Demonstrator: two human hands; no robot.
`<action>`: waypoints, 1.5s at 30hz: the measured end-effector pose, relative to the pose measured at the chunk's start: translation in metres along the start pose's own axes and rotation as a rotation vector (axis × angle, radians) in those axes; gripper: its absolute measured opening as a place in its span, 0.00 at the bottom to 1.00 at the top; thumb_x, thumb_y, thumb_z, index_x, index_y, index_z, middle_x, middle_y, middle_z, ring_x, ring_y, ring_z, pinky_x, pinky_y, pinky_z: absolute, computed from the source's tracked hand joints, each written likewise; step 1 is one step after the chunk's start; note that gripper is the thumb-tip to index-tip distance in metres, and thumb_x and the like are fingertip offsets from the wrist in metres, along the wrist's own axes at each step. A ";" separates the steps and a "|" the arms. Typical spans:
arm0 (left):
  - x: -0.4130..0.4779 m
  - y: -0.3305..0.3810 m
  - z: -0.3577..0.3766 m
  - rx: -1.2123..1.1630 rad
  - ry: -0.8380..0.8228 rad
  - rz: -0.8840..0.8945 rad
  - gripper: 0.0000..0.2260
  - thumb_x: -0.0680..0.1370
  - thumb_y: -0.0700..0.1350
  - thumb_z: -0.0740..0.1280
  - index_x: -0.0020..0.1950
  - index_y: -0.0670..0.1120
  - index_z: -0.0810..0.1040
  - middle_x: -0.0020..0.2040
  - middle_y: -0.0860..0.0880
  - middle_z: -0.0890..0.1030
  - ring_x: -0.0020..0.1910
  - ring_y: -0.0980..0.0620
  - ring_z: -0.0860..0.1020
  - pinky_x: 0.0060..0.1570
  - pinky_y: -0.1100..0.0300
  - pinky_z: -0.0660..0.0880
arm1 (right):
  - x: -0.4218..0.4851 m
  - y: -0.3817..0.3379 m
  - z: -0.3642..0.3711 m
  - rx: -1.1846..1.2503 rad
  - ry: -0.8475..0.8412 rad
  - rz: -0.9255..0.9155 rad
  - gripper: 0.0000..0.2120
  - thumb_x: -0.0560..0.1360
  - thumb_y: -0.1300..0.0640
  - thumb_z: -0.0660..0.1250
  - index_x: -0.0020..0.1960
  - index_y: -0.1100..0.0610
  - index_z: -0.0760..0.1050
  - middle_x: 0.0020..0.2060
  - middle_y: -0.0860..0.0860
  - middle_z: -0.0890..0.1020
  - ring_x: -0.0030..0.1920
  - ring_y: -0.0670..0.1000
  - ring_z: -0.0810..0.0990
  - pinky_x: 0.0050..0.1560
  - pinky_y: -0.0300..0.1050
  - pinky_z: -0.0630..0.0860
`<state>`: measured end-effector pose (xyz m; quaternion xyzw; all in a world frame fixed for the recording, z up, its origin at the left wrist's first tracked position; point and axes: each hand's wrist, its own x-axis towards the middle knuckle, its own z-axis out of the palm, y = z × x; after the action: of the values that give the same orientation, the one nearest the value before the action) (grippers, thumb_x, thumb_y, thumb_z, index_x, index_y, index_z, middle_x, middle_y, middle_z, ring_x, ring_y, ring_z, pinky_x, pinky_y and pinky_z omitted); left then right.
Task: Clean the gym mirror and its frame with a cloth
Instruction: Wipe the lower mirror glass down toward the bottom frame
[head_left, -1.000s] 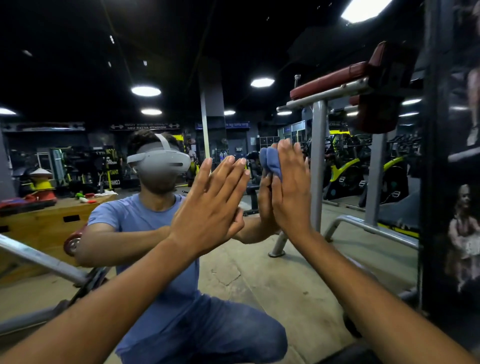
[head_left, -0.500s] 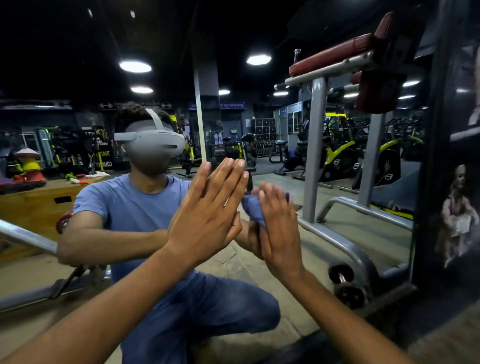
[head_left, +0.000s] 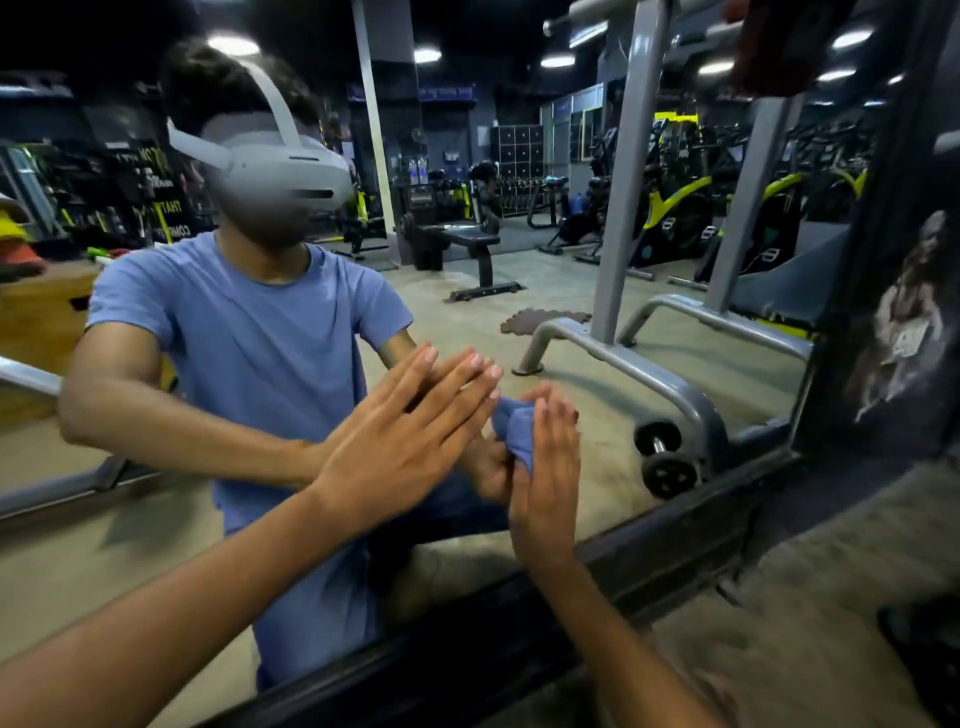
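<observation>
The gym mirror (head_left: 597, 291) fills most of the view and reflects me crouching in a blue shirt. Its dark frame (head_left: 691, 540) runs along the bottom edge and up the right side. My left hand (head_left: 405, 441) lies flat on the glass with straight, spread fingers. My right hand (head_left: 548, 483) presses a blue cloth (head_left: 517, 434) against the low part of the glass with straight fingers. Most of the cloth is hidden behind that hand.
A dark panel with a faded picture (head_left: 904, 322) stands right of the mirror. A concrete floor (head_left: 831, 597) lies below the frame. A dark object (head_left: 930, 654) sits at the right edge. Reflected in the glass are grey machine legs, a bench and yellow exercise bikes.
My right hand has slid the cloth down the glass, from about head height to near the bottom frame. The view has tipped downward. My left hand stays flat on the mirror.
</observation>
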<state>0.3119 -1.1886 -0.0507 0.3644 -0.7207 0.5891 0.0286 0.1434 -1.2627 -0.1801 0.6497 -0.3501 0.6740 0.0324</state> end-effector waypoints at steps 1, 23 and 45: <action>-0.008 0.012 0.002 -0.010 -0.008 0.011 0.25 0.88 0.40 0.51 0.85 0.36 0.56 0.85 0.36 0.56 0.84 0.35 0.56 0.82 0.33 0.53 | -0.011 0.011 -0.003 0.077 0.028 0.152 0.27 0.87 0.56 0.54 0.85 0.51 0.53 0.85 0.48 0.55 0.84 0.56 0.55 0.82 0.64 0.55; -0.025 0.041 0.012 -0.006 -0.108 0.031 0.29 0.87 0.48 0.49 0.85 0.35 0.52 0.86 0.34 0.51 0.85 0.34 0.52 0.82 0.33 0.49 | -0.099 0.054 0.001 0.171 0.273 0.867 0.28 0.86 0.53 0.57 0.84 0.60 0.58 0.83 0.54 0.61 0.82 0.50 0.60 0.80 0.38 0.55; 0.085 -0.053 -0.020 0.044 -0.060 -0.073 0.36 0.86 0.58 0.46 0.85 0.35 0.41 0.85 0.33 0.42 0.85 0.33 0.44 0.82 0.34 0.49 | 0.132 -0.014 -0.009 0.102 0.219 0.217 0.27 0.85 0.60 0.56 0.84 0.58 0.58 0.84 0.51 0.58 0.84 0.50 0.53 0.84 0.55 0.51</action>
<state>0.2713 -1.2151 0.0390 0.4083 -0.6943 0.5923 0.0203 0.1224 -1.3014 -0.0550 0.5314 -0.3780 0.7573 -0.0355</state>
